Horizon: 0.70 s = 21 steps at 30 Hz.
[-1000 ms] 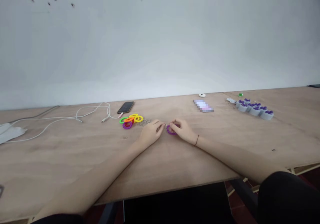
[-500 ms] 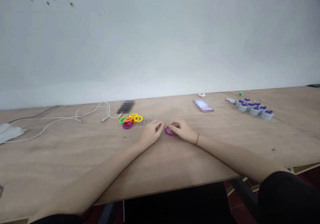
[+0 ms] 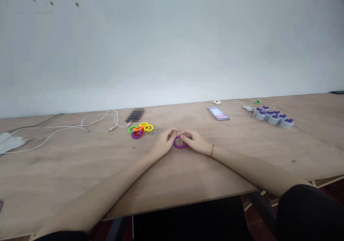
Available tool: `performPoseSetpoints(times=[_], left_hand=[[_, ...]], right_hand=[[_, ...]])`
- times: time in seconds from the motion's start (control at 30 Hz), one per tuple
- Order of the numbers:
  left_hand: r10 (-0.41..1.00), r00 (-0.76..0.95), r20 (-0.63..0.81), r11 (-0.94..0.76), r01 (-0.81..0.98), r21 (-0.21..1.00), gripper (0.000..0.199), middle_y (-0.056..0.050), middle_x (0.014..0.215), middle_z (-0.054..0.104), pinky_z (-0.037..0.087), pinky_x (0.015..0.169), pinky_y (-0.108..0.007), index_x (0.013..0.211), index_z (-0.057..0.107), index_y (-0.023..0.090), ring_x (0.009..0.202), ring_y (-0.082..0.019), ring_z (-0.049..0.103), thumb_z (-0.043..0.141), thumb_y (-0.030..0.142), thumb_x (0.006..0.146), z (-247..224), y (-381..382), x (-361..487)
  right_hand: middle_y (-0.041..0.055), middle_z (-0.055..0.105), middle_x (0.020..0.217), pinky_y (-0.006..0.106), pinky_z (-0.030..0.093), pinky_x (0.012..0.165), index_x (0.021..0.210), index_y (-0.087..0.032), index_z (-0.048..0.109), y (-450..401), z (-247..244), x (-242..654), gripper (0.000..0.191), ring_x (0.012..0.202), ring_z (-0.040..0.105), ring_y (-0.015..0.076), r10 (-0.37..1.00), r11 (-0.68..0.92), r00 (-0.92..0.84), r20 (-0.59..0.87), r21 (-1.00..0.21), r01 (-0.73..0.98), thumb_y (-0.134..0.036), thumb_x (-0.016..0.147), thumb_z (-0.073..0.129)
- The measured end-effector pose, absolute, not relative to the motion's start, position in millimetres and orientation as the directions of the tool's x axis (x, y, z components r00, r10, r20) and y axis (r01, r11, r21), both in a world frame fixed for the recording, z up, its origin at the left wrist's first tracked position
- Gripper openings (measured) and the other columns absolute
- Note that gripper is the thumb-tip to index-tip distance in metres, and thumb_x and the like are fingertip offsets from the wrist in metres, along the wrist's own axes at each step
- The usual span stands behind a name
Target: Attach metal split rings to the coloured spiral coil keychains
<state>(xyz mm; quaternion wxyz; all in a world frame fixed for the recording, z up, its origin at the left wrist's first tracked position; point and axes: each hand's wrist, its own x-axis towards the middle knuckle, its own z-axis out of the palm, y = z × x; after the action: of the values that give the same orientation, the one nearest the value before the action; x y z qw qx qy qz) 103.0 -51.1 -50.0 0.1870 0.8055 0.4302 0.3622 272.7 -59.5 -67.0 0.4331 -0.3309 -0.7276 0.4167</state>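
Note:
Near the middle of the table both hands meet at a purple spiral wrist coil (image 3: pixel 180 147), its loop lying toward me. At its far side a small metal split ring (image 3: pixel 178 134) shows between the fingertips. My left hand (image 3: pixel 165 141) is closed, pinching the ring from the left. My right hand (image 3: pixel 198 140) is closed too, its thumb and fingertips on the coil's upper right edge. Fingers partly hide how ring and coil meet. Left of my hands lies a pile of coils (image 3: pixel 138 128) in green, orange, yellow, red and purple, beside several loose split rings (image 3: pixel 155 131).
A dark blurred phone (image 3: pixel 135 115) lies behind the coils, with white cables (image 3: pixel 99 114) to its left. Another phone (image 3: pixel 218 114) is at the back. Farther right stand white cups with purple tops (image 3: pixel 274 119). The table's front edge (image 3: pixel 182 205) is close to me.
The purple coil has shifted slightly left and toward me, and its full loop now shows between my hands. Both hands have turned slightly, their fingertips staying at the ring and coil.

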Motion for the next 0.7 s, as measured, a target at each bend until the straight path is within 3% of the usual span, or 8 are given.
performPoseSetpoints(times=[0.33,0.6,0.7], left_hand=[[0.832,0.410,0.373,-0.545,0.482,0.686,0.028,-0.002,0.089,0.064,0.046,0.073,-0.028,0.095,0.056,0.019,0.080,-0.016,0.058,0.039,0.038,0.085,-57.3,-42.1,99.9],[0.794,0.464,0.393,-0.597,0.473,0.648,0.019,0.000,0.081,0.063,0.045,0.075,-0.027,0.085,0.057,0.018,0.077,-0.014,0.057,0.039,0.025,0.084,-55.6,-44.5,99.3],[0.806,0.449,0.386,-0.579,0.462,0.672,0.023,-0.001,0.089,0.064,0.046,0.077,-0.028,0.093,0.058,0.018,0.082,-0.015,0.058,0.038,0.028,0.085,-53.7,-46.3,99.9]], right_hand=[[0.0008,0.059,0.066,0.029,0.046,0.065,0.078,-0.018,0.053,-57.7,-66.9,272.8,0.029,0.062,0.054,0.0130,0.861,0.432,-0.352,0.367,-0.893,0.124,-0.044,0.084,0.043],[0.0010,0.057,0.067,0.028,0.045,0.062,0.079,-0.016,0.054,-51.6,-73.6,272.3,0.030,0.060,0.054,0.0127,0.861,0.427,-0.339,0.380,-0.901,0.076,-0.044,0.084,0.043],[0.0015,0.059,0.069,0.029,0.046,0.066,0.082,-0.016,0.055,-52.0,-72.1,272.7,0.030,0.065,0.055,0.0136,0.867,0.433,-0.316,0.385,-0.896,0.096,-0.044,0.083,0.044]])
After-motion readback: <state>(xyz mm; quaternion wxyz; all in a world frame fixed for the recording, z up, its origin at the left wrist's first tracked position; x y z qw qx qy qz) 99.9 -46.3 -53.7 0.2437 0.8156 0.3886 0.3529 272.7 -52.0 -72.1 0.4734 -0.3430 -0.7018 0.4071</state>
